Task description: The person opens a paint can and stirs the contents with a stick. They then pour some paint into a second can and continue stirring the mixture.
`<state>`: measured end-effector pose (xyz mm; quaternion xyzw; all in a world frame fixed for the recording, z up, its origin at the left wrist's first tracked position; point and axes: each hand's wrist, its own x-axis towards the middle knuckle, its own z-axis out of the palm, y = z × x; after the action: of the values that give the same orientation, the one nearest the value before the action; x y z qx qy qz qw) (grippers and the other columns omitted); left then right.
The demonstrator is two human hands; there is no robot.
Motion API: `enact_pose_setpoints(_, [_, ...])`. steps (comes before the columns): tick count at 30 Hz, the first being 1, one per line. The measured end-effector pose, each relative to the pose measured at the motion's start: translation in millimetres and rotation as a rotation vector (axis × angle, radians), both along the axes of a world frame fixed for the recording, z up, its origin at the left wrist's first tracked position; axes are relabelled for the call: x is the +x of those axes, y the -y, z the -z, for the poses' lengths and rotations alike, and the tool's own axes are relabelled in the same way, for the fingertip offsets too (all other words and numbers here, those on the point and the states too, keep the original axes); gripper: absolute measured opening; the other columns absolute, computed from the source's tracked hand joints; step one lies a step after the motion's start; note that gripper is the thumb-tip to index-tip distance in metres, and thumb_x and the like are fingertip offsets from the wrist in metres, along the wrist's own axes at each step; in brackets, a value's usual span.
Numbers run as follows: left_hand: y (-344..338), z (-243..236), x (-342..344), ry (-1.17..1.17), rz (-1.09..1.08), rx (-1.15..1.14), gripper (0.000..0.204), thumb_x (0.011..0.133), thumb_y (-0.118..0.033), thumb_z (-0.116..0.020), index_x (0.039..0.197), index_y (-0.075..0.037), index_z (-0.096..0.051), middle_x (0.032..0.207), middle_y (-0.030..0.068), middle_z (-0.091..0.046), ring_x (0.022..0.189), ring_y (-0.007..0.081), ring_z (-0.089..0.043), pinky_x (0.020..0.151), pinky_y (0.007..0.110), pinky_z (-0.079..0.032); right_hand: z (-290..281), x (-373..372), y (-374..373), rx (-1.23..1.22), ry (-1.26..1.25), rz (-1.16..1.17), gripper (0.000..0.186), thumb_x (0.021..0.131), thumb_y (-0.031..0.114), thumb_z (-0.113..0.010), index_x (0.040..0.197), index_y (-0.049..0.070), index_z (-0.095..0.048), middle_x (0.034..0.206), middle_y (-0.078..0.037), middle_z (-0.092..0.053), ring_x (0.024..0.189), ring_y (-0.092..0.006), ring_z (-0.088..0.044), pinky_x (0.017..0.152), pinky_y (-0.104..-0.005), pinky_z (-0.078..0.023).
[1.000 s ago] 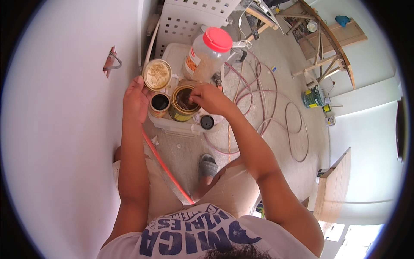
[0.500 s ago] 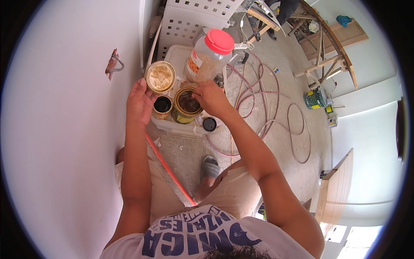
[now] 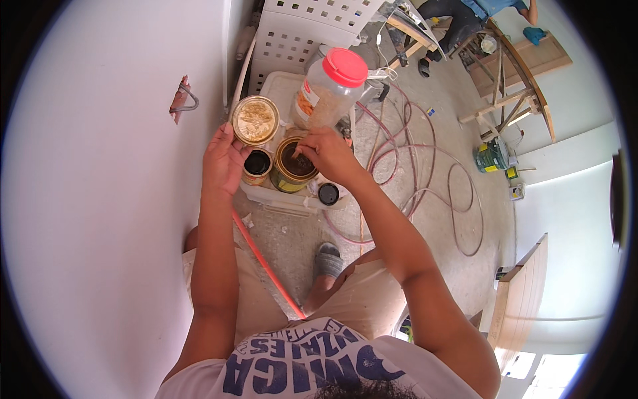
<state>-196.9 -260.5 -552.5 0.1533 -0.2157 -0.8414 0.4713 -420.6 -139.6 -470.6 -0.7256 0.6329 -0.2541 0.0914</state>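
My left hand (image 3: 224, 161) grips the edge of a round metal can lid (image 3: 256, 121), its pale, brown-smeared face turned up. Below and right of the lid stands an open paint can (image 3: 290, 183) with dark brown liquid inside. Over its rim is my right hand (image 3: 327, 154), fingers pinched on a short light-brown stick (image 3: 296, 152) that reaches into the can. A smaller open can (image 3: 256, 178) with black contents sits beside it on the left. A small black-topped container (image 3: 328, 194) is to the right.
A clear jar with a red lid (image 3: 345, 66) stands behind the cans on a whitish plastic bin (image 3: 278, 205). Hoses (image 3: 425, 143) coil across the floor at right; an orange pipe (image 3: 262, 263) lies near my legs. A person (image 3: 458, 23) is by wooden trestles at the far right.
The view has shifted slightly, so things sit a little lower and to the right. My right hand has moved slightly at the can, and the stick shows more plainly. More of the other person shows.
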Motion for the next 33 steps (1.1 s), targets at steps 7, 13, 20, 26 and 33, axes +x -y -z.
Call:
enact_pose_setpoints(7, [1,4,0,0.003,-0.001,-0.001,0.02,0.107,-0.026,-0.064,0.121,-0.013,-0.063,0.119,0.0021,-0.073,0.108,0.0145,-0.069,0.092,0.036,-0.053,-1,-4,-2,0.121,0.003,-0.011,0.014,0.089,0.016,-0.073,0.087,0.003,-0.075,0.089,-0.015,-0.067,0.092,-0.0379,-0.065,0.084,-0.0483,-0.052])
enact_pose_setpoints(13, [-1,-1,0,0.022,-0.013,0.03,0.022,0.106,-0.026,-0.065,0.123,-0.012,-0.061,0.122,0.0041,-0.072,0.112,0.0176,-0.068,0.095,0.038,-0.053,1,-8,-1,0.106,-0.13,-0.011,0.013,0.089,0.015,-0.072,0.086,0.003,-0.075,0.091,-0.015,-0.067,0.091,-0.0387,-0.065,0.084,-0.0485,-0.052])
enact_pose_setpoints(20, [2,1,1,0.014,-0.009,0.005,0.021,0.107,-0.025,-0.064,0.122,-0.01,-0.06,0.124,0.0058,-0.071,0.117,0.0207,-0.067,0.1,0.043,-0.053,3,-9,-2,0.111,-0.126,0.043,0.01,0.09,0.012,-0.07,0.085,0.005,-0.076,0.094,-0.016,-0.068,0.095,-0.0397,-0.066,0.086,-0.0483,-0.053])
enact_pose_setpoints(26, [3,4,2,0.015,-0.005,-0.006,0.021,0.107,-0.025,-0.063,0.122,-0.01,-0.059,0.124,0.0063,-0.071,0.116,0.021,-0.067,0.1,0.043,-0.053,1,-3,1,0.072,-0.015,0.069,0.011,0.091,0.013,-0.069,0.086,0.004,-0.075,0.095,-0.017,-0.068,0.096,-0.0393,-0.066,0.087,-0.0482,-0.053])
enact_pose_setpoints(33, [5,6,2,0.0,-0.004,-0.01,0.025,0.108,-0.024,-0.062,0.126,-0.007,-0.059,0.128,0.008,-0.07,0.12,0.0211,-0.066,0.102,0.044,-0.054,-5,-1,1,0.098,0.071,0.001,0.015,0.092,0.017,-0.07,0.09,0.002,-0.074,0.093,-0.018,-0.067,0.096,-0.0393,-0.065,0.086,-0.0494,-0.052])
